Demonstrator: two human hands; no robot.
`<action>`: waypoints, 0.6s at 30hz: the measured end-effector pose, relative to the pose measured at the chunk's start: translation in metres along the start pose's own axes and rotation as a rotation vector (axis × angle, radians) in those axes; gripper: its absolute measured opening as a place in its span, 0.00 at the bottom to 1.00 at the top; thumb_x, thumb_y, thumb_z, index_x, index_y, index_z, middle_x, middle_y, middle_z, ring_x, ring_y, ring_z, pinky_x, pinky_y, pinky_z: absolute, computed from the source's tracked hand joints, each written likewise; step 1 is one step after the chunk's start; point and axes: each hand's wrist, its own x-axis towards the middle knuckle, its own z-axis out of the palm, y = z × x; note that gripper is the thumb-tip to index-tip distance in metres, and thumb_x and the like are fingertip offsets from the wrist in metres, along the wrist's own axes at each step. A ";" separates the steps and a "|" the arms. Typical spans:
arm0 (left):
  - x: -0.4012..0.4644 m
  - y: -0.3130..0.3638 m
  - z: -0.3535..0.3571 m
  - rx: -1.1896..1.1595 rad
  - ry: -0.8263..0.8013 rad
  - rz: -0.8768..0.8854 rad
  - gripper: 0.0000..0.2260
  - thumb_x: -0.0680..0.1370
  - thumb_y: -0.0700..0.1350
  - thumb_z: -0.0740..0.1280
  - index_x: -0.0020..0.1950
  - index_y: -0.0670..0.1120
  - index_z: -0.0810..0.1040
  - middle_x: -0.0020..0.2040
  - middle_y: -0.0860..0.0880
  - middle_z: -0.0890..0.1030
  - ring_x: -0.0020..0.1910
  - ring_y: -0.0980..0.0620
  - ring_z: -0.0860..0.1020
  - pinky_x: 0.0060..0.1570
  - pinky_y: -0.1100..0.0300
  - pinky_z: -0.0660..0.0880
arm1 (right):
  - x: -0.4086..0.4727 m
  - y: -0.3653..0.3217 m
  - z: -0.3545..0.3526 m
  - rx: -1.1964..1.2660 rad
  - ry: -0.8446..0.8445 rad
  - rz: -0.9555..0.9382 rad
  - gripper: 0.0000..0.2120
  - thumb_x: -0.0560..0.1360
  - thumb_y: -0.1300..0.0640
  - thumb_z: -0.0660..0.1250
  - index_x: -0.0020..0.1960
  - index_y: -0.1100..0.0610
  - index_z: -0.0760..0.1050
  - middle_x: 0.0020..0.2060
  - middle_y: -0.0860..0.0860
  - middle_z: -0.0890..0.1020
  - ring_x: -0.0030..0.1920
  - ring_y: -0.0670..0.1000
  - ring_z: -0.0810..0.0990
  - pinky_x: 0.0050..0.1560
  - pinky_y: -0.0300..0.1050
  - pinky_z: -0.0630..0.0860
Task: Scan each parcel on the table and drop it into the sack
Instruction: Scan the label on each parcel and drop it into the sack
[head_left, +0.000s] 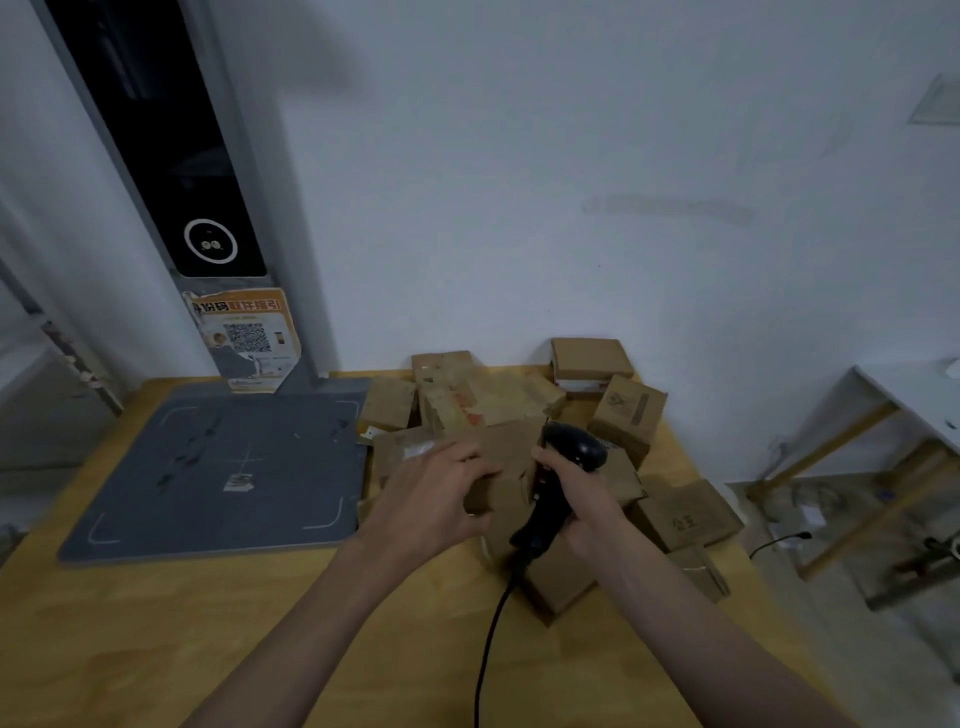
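Note:
Several brown cardboard parcels (628, 415) lie heaped on the right half of a wooden table (156, 634). My left hand (436, 496) grips the front parcel (506, 457) of the heap, fingers curled over its left edge. My right hand (576, 493) holds a black corded barcode scanner (563, 467) by its handle, the scanner head just above that parcel. The scanner's cable (485, 639) runs down toward the table's front edge. No sack is in view.
A grey scanning mat (223, 467) covers the table's left part, with a grey post (218, 208) carrying a dark camera panel and a QR poster behind it. A white wall stands behind. A wooden-framed stand (857, 467) sits right of the table.

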 end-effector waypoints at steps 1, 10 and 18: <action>0.003 0.002 -0.001 0.016 0.037 -0.006 0.23 0.73 0.58 0.70 0.68 0.57 0.75 0.58 0.60 0.76 0.56 0.57 0.75 0.42 0.63 0.71 | 0.003 -0.001 -0.003 0.014 -0.009 -0.017 0.14 0.77 0.60 0.72 0.62 0.59 0.77 0.50 0.59 0.85 0.47 0.56 0.85 0.40 0.47 0.81; 0.014 -0.005 -0.008 -0.728 0.332 -0.517 0.10 0.72 0.47 0.76 0.52 0.51 0.81 0.45 0.60 0.81 0.45 0.62 0.79 0.39 0.71 0.77 | 0.021 0.003 -0.036 0.007 0.020 0.006 0.16 0.76 0.61 0.72 0.63 0.58 0.76 0.58 0.64 0.81 0.57 0.58 0.82 0.51 0.52 0.81; 0.010 -0.010 -0.008 -0.995 0.367 -0.608 0.22 0.75 0.43 0.74 0.66 0.55 0.72 0.53 0.51 0.80 0.51 0.52 0.80 0.38 0.58 0.82 | 0.024 0.009 -0.020 0.078 -0.046 -0.025 0.23 0.75 0.61 0.74 0.67 0.55 0.74 0.56 0.58 0.84 0.56 0.57 0.84 0.47 0.48 0.80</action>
